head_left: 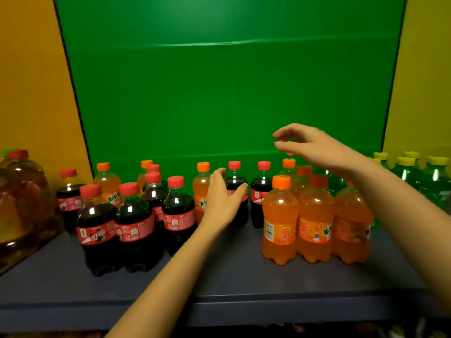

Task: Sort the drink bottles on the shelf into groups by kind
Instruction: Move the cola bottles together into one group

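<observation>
Left hand (224, 195) is wrapped round a back-row cola bottle (236, 182), thumb across its red label. Right hand (314, 147) hangs above the orange sodas (314, 215), fingers slack, holding nothing. We're mid-sort, I'd say. The cola cluster (134, 215) stands front left on the shelf (219, 276) and the orange group front right. The back row is mixed, with a stray orange bottle (201, 189) just beside the left hand. The next move looks like lifting that cola clear of its neighbours and over to the left group without toppling any. Orange labels read "美年", Mirinda's Chinese name I'd guess; the cola script is too blurred to read. Yellow-capped green bottles (407, 174) sit far right.
</observation>
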Motion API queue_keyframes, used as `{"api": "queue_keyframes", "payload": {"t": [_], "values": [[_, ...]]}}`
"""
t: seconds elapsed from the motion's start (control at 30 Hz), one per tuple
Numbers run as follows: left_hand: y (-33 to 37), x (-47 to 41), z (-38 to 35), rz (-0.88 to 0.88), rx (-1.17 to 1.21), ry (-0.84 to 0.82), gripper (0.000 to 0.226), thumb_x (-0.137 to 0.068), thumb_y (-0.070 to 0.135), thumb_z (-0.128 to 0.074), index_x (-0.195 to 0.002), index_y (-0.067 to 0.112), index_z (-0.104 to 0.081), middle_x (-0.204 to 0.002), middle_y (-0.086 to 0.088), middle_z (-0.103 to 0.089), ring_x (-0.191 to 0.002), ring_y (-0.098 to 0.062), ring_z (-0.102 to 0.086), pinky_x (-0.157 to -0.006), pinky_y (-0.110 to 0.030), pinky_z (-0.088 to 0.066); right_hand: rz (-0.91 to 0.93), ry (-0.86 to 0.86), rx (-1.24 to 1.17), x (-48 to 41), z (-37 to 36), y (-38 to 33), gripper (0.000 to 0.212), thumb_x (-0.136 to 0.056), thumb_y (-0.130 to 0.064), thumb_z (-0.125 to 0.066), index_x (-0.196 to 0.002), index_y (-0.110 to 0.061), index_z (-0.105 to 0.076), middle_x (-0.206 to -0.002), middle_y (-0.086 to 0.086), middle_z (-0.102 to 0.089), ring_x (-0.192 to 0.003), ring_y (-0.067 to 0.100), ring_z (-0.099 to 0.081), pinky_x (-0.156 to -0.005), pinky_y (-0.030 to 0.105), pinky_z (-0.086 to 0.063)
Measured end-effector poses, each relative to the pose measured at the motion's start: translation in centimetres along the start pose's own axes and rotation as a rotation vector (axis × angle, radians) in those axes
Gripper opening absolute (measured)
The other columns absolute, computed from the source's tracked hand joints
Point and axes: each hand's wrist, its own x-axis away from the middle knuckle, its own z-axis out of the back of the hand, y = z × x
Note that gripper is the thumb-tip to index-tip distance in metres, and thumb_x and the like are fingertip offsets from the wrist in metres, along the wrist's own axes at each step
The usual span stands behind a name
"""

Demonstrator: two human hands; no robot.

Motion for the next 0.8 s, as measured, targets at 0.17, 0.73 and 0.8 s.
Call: {"api": "queue_keyframes", "payload": {"t": [0.17, 0.73, 0.8], "values": [[-0.4, -2.5, -1.2, 0.024, -0.048, 0.002, 0.074, -0.083, 0.021, -0.064, -0.141, 0.001, -0.022, -0.147, -0.015, -0.028, -0.137, -0.026, -0.026, -0.111, -0.031, -0.023, -0.161, -0.330, 0.161, -3.9, -1.0, 0.6, 0.051, -0.089, -0.027, -0.058, -0.134, -0.010, -0.041, -0.133, 0.005, -0.050, -0.112, 0.015, -0.049, -0.087, 0.025, -0.041], [-2.0, -4.6, -2.1, 0.054, -0.186, -0.128, 0.065, -0.068, 0.018, -0.074, -0.120, 0.019, -0.036, -0.111, -0.011, -0.059, -0.098, -0.030, -0.057, -0.079, -0.034, -0.047, -0.067, -0.732, 0.628, -9.0, -5.0, 2.6, 0.046, -0.077, -0.017, -0.073, -0.113, -0.014, -0.044, -0.080, -0.007, -0.039, -0.064, 0.007, -0.036, -0.052, 0.016, -0.034], [-2.0, -4.5, -1.9, 0.045, -0.174, -0.126, 0.064, -0.068, 0.019, -0.075, -0.119, 0.020, -0.036, -0.108, -0.011, -0.060, -0.097, -0.031, -0.059, -0.082, -0.039, -0.049, -0.051, -0.729, 0.634, -8.9, -5.0, 2.6, 0.051, -0.074, -0.022, -0.076, -0.115, -0.013, -0.046, -0.079, -0.006, -0.041, -0.065, 0.008, -0.038, -0.054, 0.020, -0.033]]}}
